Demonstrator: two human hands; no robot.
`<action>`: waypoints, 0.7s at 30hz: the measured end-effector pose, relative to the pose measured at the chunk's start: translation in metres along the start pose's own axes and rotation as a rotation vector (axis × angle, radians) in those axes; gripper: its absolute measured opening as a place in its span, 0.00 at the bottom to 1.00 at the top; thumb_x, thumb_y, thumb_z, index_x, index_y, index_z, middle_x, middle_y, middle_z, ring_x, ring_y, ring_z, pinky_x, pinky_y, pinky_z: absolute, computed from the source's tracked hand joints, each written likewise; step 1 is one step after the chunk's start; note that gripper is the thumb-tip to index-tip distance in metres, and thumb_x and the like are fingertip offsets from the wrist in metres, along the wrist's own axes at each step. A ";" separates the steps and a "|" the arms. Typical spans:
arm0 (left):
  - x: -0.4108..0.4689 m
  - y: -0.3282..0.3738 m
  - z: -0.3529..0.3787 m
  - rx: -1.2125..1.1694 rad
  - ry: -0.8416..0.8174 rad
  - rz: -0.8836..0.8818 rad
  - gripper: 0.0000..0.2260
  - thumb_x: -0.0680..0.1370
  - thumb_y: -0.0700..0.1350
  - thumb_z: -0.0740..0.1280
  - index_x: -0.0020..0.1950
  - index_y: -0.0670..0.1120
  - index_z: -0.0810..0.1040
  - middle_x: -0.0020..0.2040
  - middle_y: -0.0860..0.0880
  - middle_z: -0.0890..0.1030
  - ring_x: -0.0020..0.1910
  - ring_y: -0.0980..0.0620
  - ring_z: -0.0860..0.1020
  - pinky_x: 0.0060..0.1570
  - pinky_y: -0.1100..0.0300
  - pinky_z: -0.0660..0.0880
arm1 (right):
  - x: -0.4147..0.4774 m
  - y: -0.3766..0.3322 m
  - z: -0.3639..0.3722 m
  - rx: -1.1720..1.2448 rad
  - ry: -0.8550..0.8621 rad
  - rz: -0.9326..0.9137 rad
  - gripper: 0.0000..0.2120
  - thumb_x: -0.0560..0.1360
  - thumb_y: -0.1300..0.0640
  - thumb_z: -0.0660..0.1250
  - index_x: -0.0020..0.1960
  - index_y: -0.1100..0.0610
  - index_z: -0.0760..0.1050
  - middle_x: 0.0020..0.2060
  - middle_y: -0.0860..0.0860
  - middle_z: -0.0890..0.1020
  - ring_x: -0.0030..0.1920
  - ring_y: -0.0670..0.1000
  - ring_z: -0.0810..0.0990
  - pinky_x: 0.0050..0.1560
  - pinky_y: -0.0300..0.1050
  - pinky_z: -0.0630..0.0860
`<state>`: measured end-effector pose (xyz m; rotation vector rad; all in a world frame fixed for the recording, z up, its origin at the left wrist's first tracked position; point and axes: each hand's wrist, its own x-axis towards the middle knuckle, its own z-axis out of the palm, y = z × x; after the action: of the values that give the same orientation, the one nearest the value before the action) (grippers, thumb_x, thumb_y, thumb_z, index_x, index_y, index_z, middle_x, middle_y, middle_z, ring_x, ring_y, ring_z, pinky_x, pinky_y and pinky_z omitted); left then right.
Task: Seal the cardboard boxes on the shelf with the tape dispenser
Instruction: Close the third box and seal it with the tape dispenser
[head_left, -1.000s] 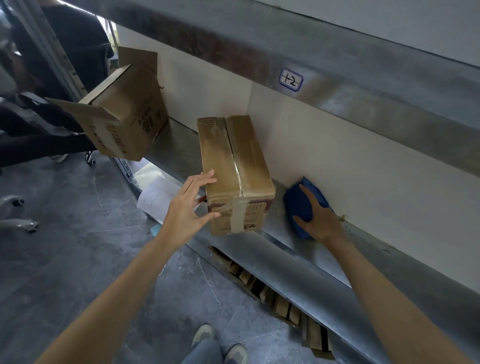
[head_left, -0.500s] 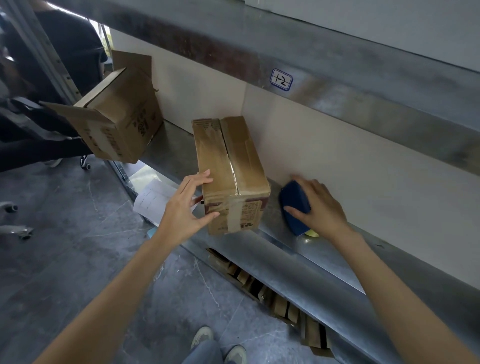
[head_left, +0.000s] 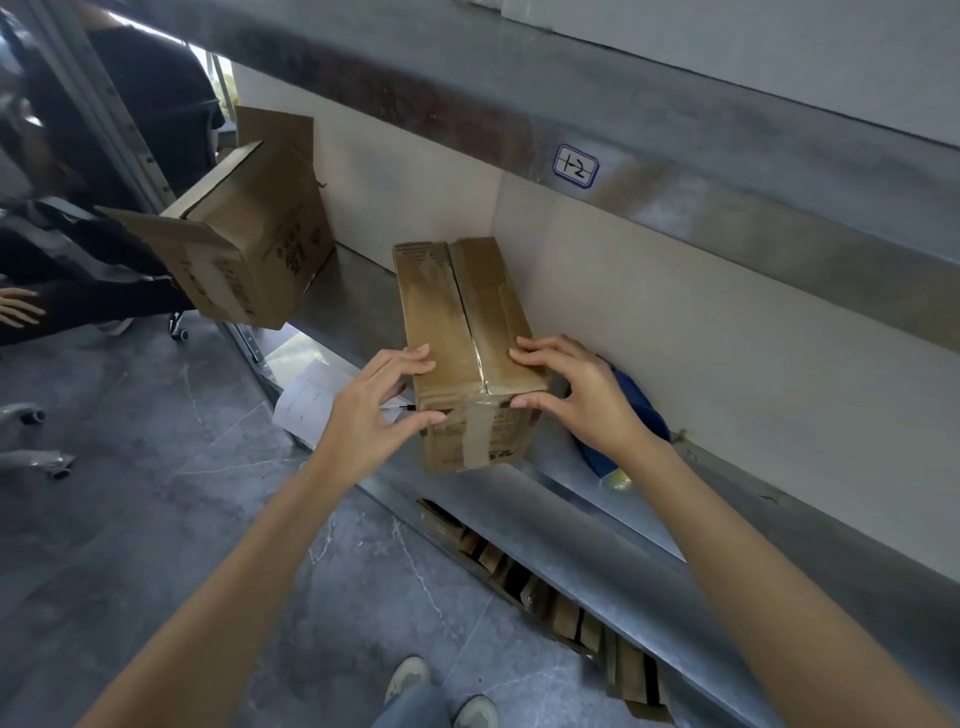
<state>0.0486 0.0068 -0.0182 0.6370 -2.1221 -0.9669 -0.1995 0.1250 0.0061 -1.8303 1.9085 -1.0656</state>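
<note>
One closed box (head_left: 467, 322); left hand (head_left: 371, 415), right hand (head_left: 587, 397) gripping.

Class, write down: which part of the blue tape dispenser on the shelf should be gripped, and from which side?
Probably grip the tape dispenser by its blue body, from the front with the right hand: the wall backs it, the taped box flanks its left. Its handle is hidden.

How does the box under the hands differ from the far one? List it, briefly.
The near box has its flaps closed and taped; the far box has its flaps standing open. The left hand and right hand grip the near box; no hand touches the far box. Both are brown cardboard and sit on the metal shelf.
</note>
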 end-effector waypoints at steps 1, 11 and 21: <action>0.000 0.000 0.001 -0.005 0.004 -0.003 0.22 0.71 0.46 0.78 0.64 0.46 0.78 0.67 0.55 0.76 0.69 0.58 0.72 0.66 0.61 0.73 | 0.000 0.000 0.000 0.004 0.004 -0.001 0.27 0.69 0.47 0.75 0.66 0.52 0.77 0.65 0.44 0.77 0.68 0.43 0.72 0.70 0.48 0.70; 0.001 0.004 0.019 0.050 0.137 -0.040 0.27 0.69 0.63 0.74 0.59 0.46 0.77 0.63 0.53 0.76 0.65 0.62 0.74 0.58 0.52 0.79 | -0.001 -0.011 0.012 -0.003 0.119 0.017 0.27 0.67 0.46 0.77 0.62 0.57 0.80 0.60 0.43 0.77 0.66 0.44 0.73 0.67 0.36 0.69; 0.004 0.011 0.026 0.022 0.201 -0.045 0.28 0.68 0.64 0.75 0.57 0.47 0.75 0.55 0.56 0.74 0.68 0.58 0.73 0.59 0.49 0.79 | -0.003 -0.020 0.018 -0.032 0.131 0.074 0.34 0.65 0.38 0.75 0.63 0.57 0.78 0.62 0.46 0.77 0.65 0.43 0.74 0.66 0.41 0.73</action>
<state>0.0249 0.0220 -0.0205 0.7628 -1.9511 -0.8661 -0.1721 0.1242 0.0061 -1.7311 2.0617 -1.1632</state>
